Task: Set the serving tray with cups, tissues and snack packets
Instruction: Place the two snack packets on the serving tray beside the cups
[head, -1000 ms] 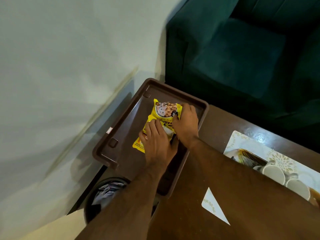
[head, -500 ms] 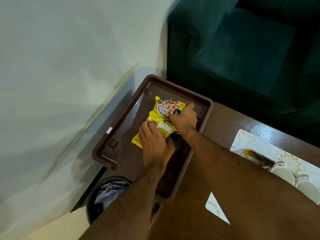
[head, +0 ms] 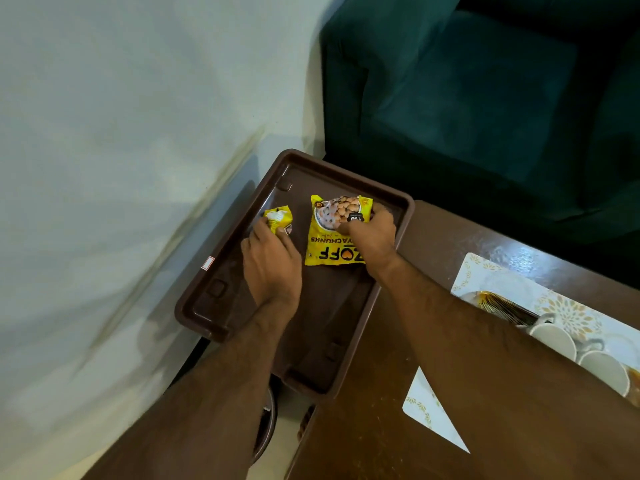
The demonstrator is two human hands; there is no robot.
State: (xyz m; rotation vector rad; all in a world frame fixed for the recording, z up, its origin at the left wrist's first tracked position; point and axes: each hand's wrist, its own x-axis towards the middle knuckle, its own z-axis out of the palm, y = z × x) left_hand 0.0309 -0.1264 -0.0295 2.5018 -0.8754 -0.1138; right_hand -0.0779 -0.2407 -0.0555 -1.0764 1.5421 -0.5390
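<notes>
A brown serving tray [head: 221, 317] sits at the table's left end, overhanging its edge. My right hand [head: 372, 233] pinches the far right corner of a large yellow snack packet [head: 332, 244] that lies flat in the tray. My left hand [head: 272, 268] grips a small yellow packet [head: 278, 220] at the tray's far left, a short gap from the large one. Two white cups [head: 554, 339] stand at the right on a patterned placemat [head: 568, 315]. A folded white tissue [head: 429, 414] lies on the table near my right forearm.
The dark wooden table [head: 363, 441] runs to the right. A green sofa [head: 485, 98] stands beyond the tray. A pale wall fills the left. Under the tray's near end a dark round bin [head: 268, 420] shows. A gold-striped object [head: 502, 306] lies by the cups.
The two packets, stacked together before, are now apart: my left hand drew the small one to the left, and my right hand shifted the large one to the right.
</notes>
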